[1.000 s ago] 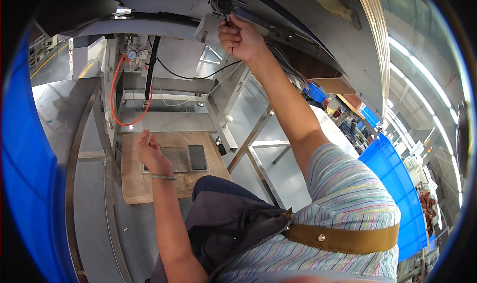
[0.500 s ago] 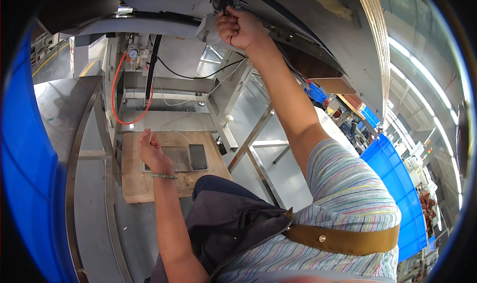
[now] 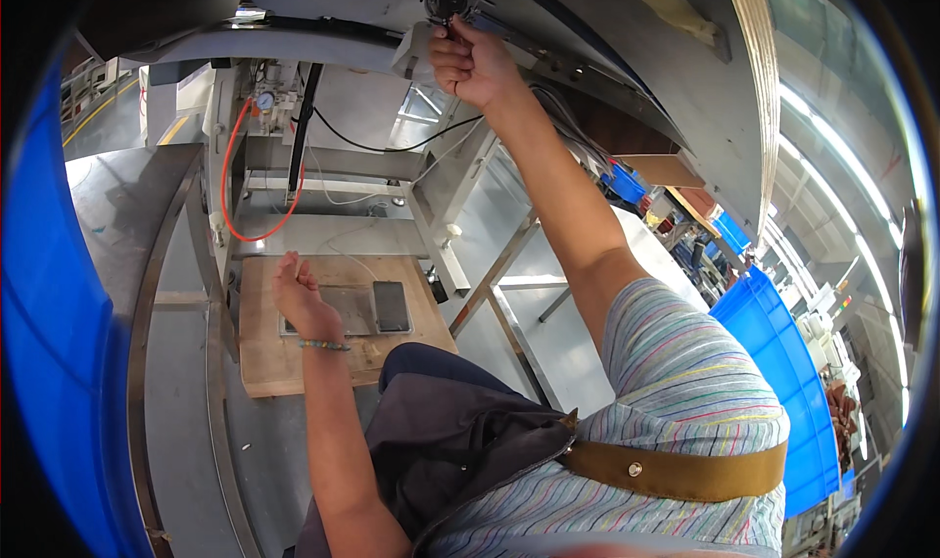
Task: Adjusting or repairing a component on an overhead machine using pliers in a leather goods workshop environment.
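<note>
High up, under the machine, my right hand is raised with its fingers pinched just below a round dark mechanism in a metal housing. A small dark piece shows at the fingertips; its kind is hard to make out. Beside that hand is a pale grey machine cover. Lower on the left, my left hand hovers with loosely bent fingers and nothing visible in it. A beaded bracelet circles its wrist. Beneath it lies a wooden board with a flat metal plate and a dark phone-like slab.
An orange hose loops down from a pressure gauge. Black cable crosses the metal frame. Large blue bins stand at far left and right. The machine's tabletop edge hangs at upper right.
My right hand has drawn slightly down and right from the round mechanism, showing more of it. My left hand has hardly moved.
</note>
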Demonstrator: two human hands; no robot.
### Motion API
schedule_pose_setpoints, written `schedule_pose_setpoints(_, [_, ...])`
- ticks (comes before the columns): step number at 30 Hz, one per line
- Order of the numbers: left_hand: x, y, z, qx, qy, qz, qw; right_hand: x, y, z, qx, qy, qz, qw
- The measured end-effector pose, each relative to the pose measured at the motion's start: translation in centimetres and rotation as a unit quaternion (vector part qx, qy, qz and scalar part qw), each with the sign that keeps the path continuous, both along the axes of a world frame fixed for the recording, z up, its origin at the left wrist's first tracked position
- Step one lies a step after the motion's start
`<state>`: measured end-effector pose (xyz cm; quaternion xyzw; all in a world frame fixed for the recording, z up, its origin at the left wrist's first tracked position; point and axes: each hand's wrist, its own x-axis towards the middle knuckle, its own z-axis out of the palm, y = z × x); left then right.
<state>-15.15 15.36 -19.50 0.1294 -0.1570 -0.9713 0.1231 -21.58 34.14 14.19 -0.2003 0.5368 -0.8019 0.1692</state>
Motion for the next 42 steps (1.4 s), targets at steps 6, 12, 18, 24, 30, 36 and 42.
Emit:
schedule_pose_setpoints(6, [0.0, 0.1, -0.3, -0.026, -0.003, 0.001, 1.0, -0.4, 1.2, -0.1, 0.094, 0.067, -0.062, 0.991])
schedule_pose_setpoints(12, [0.4, 0.2, 0.0, -0.021, -0.008, 0.0, 1.0, -0.7, 1.4, -0.6, 0.118, 0.119, -0.109, 0.98])
schedule_pose_setpoints(18, [-0.2, 0.3, -0.8, -0.018, -0.001, 0.012, 1.0, -0.1, -1.1, -0.8, 0.103, 0.175, -0.13, 0.971])
schedule_pose_setpoints(24, [-0.1, 0.0, -0.7, 0.002, 0.002, -0.001, 1.0, 0.9, 0.1, -1.7, 0.089, 0.118, -0.207, 0.967])
schedule_pose_setpoints(30, [0.1, -0.1, 0.1, -0.014, -0.019, 0.002, 1.0, 1.5, 0.1, 0.1, 0.164, 0.086, -0.214, 0.959])
schedule_pose_setpoints(36, [-0.5, -0.1, -0.7, -0.003, -0.012, -0.006, 1.0, 1.5, -0.2, 0.6, 0.187, 0.083, -0.222, 0.953])
schedule_pose_setpoints(42, [-0.1, -0.1, -0.3, -0.008, -0.024, -0.004, 1.0, 1.2, -2.1, -0.3, 0.131, 0.1, -0.262, 0.951])
